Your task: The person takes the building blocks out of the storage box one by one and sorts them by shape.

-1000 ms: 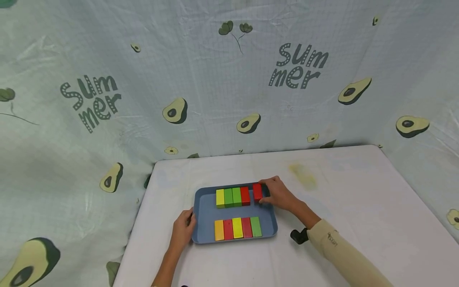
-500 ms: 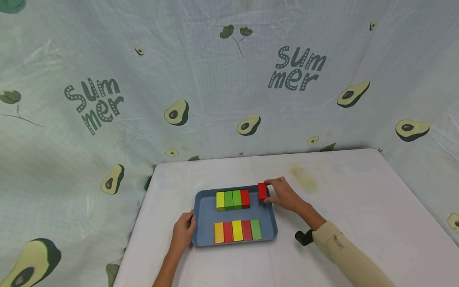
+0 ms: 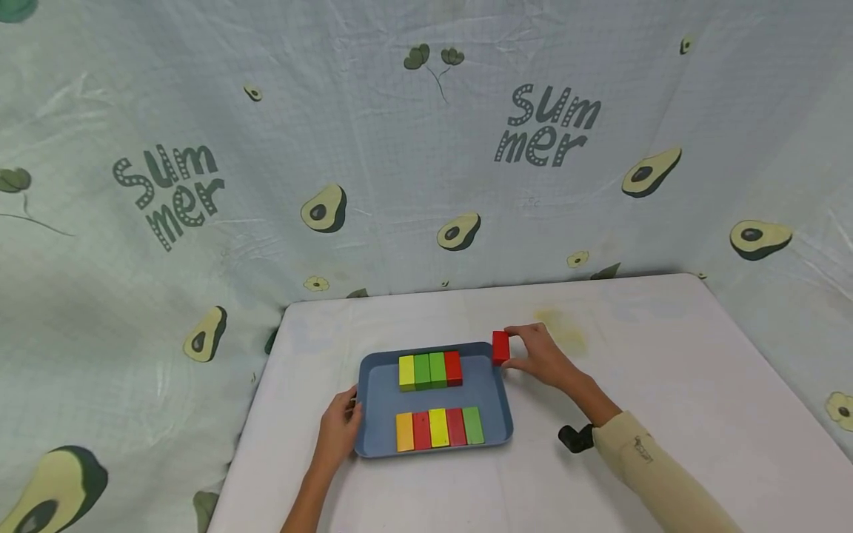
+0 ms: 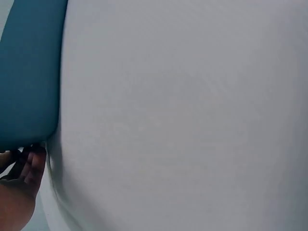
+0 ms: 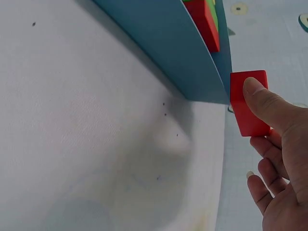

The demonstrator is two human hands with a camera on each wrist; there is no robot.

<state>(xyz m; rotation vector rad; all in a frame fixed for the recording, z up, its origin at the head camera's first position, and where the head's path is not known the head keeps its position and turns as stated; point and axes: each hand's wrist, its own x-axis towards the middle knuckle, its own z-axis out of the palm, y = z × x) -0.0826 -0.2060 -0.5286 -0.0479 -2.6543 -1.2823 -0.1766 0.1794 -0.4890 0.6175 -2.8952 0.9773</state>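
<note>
1. Overall, a pale green fabric backdrop printed with avocados and the word "Summer" [image 3: 200,185] hangs behind and to both sides of the work area.
2. White rectangular desk [image 3: 666,385] carries everything; a faint yellowish stain [image 3: 563,329] shows on it just beyond the right hand.
3. Blue rectangular plastic tray with raised rim [image 3: 380,385] lies flat on the desk, left of centre.
4. Far row in the tray: four wooden blocks [image 3: 430,369] side by side, touching, in the order yellow, green, green, red from left to right.
5. Near row in the tray: five wooden blocks [image 3: 439,428] side by side, touching, in the order orange, red, yellow, red, green.
6. Right hand [image 3: 543,357], in a beige sleeve, pinches a red rectangular wooden block [image 3: 500,347] between thumb and fingers. In the right wrist view the thumb [image 5: 267,103] lies across the block's face, with the other fingers behind it.
7. The red block is outside the tray, just beside its far right corner, above the desk; whether it touches the desk I cannot tell.
8. Left hand [image 3: 341,429] rests at the tray's left rim, near the front corner, fingers curled against the edge; the left wrist view shows fingertips [image 4: 29,166] under the rim.
9. Small black object [image 3: 577,438] sits at the right wrist, on the near side of the sleeve.
</note>
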